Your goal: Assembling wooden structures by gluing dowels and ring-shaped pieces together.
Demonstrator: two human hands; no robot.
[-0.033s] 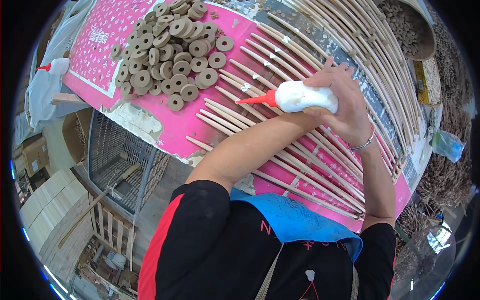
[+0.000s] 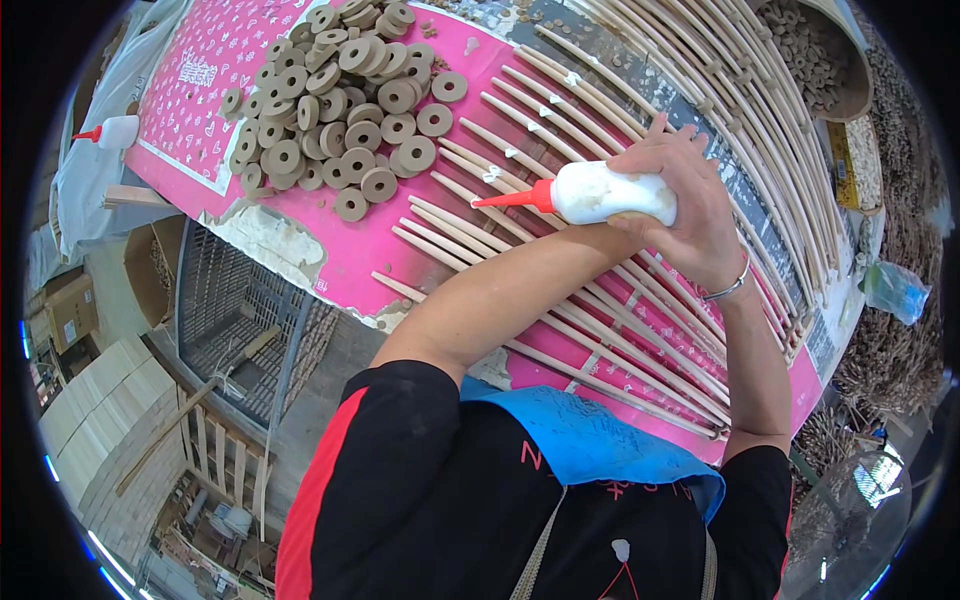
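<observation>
My right hand (image 2: 695, 215) is wrapped round a white squeeze bottle (image 2: 605, 192) with a red cap and long red nozzle. The bottle lies tilted nearly level, its nozzle tip pointing left at the end of a thin wooden stick (image 2: 455, 187). White blobs (image 2: 511, 153) sit on several neighbouring sticks, which lie side by side in a fan. My left forearm (image 2: 520, 285) crosses beneath the bottle. Most of my left hand (image 2: 684, 131) is hidden behind the right one; the spread fingertips showing beyond, over the sticks, appear to be its own.
Brown rings with centre holes (image 2: 340, 110) are heaped on the pink-covered table (image 2: 350, 250) at far left. A second white bottle (image 2: 118, 132) with a red tip lies past its left edge. Long rods (image 2: 745, 110) bearing small rings lie at right, beside a round container (image 2: 845, 90) of rings.
</observation>
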